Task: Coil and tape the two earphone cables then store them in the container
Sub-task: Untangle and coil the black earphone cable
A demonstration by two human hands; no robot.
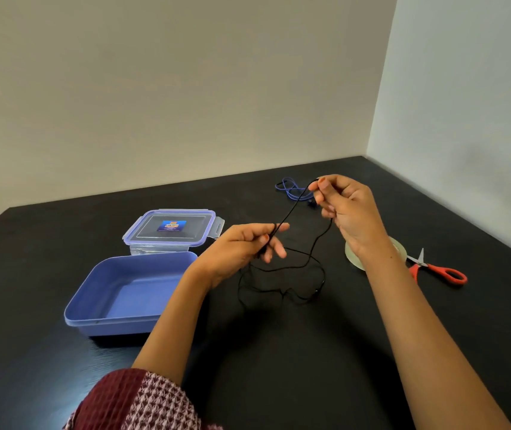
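A black earphone cable (291, 209) is stretched between my two hands above the black table (279, 352). My left hand (245, 246) pinches its lower end. Higher up and to the right, my right hand (344, 206) pinches the upper end. The rest of the black cable lies in loose loops on the table below. A blue earphone cable (291, 188) lies bunched further back. The open blue container (127, 293) sits at the left, with nothing in it. A clear tape roll (356, 257) is partly hidden behind my right wrist.
A clear lidded box with blue clips (172, 229) stands behind the blue container. Red-handled scissors (440, 268) lie at the right beside the tape roll. Walls close off the table at the back and right.
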